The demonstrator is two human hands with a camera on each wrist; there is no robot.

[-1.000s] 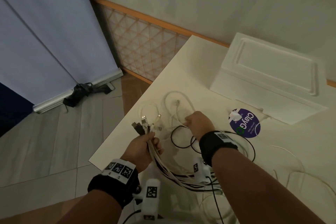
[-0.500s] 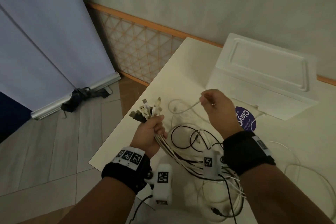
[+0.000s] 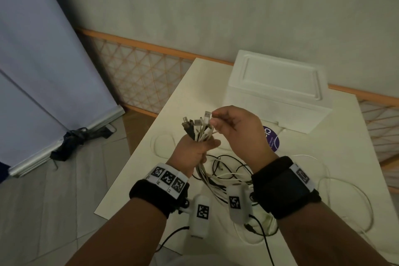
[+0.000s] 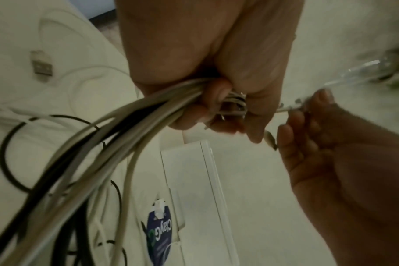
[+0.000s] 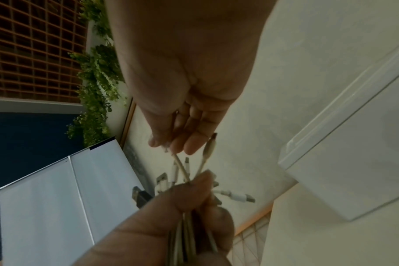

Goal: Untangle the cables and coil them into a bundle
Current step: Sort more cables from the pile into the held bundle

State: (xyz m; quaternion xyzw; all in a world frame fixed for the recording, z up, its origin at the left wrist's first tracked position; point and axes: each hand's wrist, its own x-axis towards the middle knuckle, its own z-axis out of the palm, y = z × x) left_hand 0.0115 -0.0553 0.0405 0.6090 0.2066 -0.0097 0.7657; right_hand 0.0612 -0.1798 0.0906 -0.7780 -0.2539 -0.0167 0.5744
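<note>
Cables [image 3: 199,131] stand bunched in the left hand [image 3: 194,152], fist closed around them above the worktop [image 3: 336,157]; the right hand [image 3: 238,129] pinches one white cable end just beside the plugs.

Cables [image 3: 207,177] looked like smooth plastic, white and black, with shiny metal plugs [image 3: 206,114]. The table [image 3: 336,157] was matt cream, the box [image 3: 278,84] matt white foam, and the wristbands [image 3: 285,192] were black cloth at lower centre.

Right hand [image 3: 237,132] with white cable end [image 5: 181,168], now at the left-hand bunch [image 3: 199,128].
</note>
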